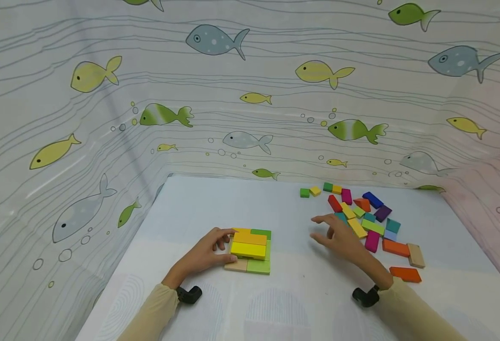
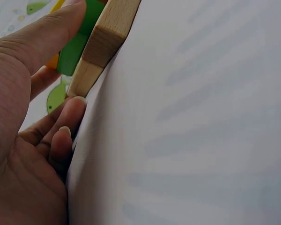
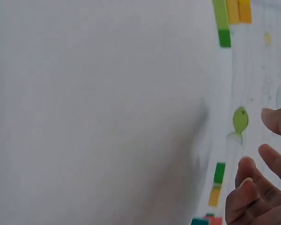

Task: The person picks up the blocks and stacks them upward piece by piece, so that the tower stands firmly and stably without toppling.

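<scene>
A low stack of wooden blocks (image 1: 256,266) stands left of the table's middle, with pale wood and green pieces below. A yellow block (image 1: 248,250) and an orange block (image 1: 251,238) lie side by side on top. My left hand (image 1: 207,251) grips the stack's left side, thumb at the near edge and index finger at the far edge. In the left wrist view its thumb (image 2: 61,26) lies against the upper blocks, beside a green block (image 2: 76,51). Between the stack and the loose blocks hovers my right hand (image 1: 337,237), fingers loosely bent and nothing held.
Many loose coloured blocks (image 1: 372,227) lie spread at the right, including orange blocks (image 1: 405,274) and a natural wood block (image 1: 415,255). Small green and yellow cubes (image 1: 304,192) sit near the far edge. A fish-patterned curtain (image 1: 216,118) encloses the table (image 1: 216,199).
</scene>
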Action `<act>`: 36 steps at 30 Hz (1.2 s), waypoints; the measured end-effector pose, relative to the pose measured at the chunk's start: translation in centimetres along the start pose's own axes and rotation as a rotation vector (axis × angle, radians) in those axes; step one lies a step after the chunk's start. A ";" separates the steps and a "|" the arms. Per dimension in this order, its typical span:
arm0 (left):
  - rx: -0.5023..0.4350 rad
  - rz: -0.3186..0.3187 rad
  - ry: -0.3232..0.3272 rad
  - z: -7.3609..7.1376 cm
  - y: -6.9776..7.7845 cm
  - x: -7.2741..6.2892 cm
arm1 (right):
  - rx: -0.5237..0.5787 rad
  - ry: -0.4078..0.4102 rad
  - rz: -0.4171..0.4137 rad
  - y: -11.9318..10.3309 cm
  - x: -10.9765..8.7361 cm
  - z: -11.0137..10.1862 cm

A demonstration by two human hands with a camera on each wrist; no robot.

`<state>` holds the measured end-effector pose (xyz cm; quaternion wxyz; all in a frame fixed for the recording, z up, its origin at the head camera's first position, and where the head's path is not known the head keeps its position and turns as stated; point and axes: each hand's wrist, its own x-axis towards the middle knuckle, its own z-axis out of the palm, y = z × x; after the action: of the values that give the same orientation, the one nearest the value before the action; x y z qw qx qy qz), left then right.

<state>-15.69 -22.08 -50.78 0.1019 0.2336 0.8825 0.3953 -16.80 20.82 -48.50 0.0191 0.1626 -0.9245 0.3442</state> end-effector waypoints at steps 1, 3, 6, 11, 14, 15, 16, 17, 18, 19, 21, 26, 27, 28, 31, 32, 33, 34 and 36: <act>0.001 -0.001 0.001 0.0 0.0 0.0 | -0.005 0.005 0.018 0.9 -0.2 -0.6; 0.002 -0.001 0.002 -0.1 0.0 0.0 | -0.025 0.014 0.052 2.6 -0.8 -1.9; 0.001 -0.002 0.001 -0.1 -0.1 0.0 | -0.046 0.003 0.117 4.5 -1.5 -3.7; -0.004 -0.007 -0.001 -0.3 0.1 -0.1 | -0.060 -0.082 0.203 6.2 -2.2 -6.0; -0.005 -0.006 0.000 -0.3 0.1 -0.2 | -0.065 -0.137 0.221 6.6 -2.2 -6.8; -0.005 -0.002 0.001 -0.3 0.1 -0.2 | -0.069 -0.151 0.219 6.7 -2.2 -7.0; -0.005 0.000 0.002 -0.3 0.0 -0.2 | -0.070 -0.165 0.224 6.8 -2.1 -7.1; -0.005 0.003 0.003 -0.3 0.0 -0.2 | -0.075 -0.176 0.228 6.8 -2.1 -7.2; -0.006 0.008 0.003 -0.2 -0.1 -0.2 | -0.087 -0.185 0.225 6.9 -2.1 -7.2; -0.008 0.012 0.004 -0.2 -0.1 -0.2 | -0.096 -0.191 0.222 6.9 -2.0 -7.2; -0.010 0.019 0.004 -0.1 -0.2 -0.2 | -0.119 -0.201 0.216 7.0 -1.9 -7.2; -0.005 0.026 0.006 0.2 -0.5 -0.1 | -0.161 -0.252 0.179 6.8 -1.6 -7.2; -0.004 0.027 0.007 0.2 -0.5 -0.1 | -0.155 -0.274 0.175 6.7 -1.7 -7.2; -0.006 0.028 0.007 0.2 -0.5 -0.1 | -0.148 -0.297 0.173 6.5 -1.7 -7.2; -0.006 0.033 0.010 0.3 -0.5 -0.1 | -0.112 -0.353 0.201 6.2 -1.9 -7.2; -0.007 0.034 0.011 0.2 -0.5 -0.1 | -0.098 -0.367 0.205 6.1 -2.0 -7.1; -0.006 0.035 0.011 0.2 -0.5 0.0 | -0.088 -0.374 0.214 6.0 -2.1 -7.1; -0.006 0.036 0.011 0.2 -0.5 0.0 | -0.083 -0.378 0.219 5.9 -2.2 -7.0; -0.002 0.035 0.010 0.2 -0.5 0.0 | -0.078 -0.382 0.214 5.9 -2.4 -7.0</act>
<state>-15.76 -22.21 -51.26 0.0907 0.2471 0.8782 0.3992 -16.94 30.17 -47.26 -0.1867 0.1248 -0.9360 0.2712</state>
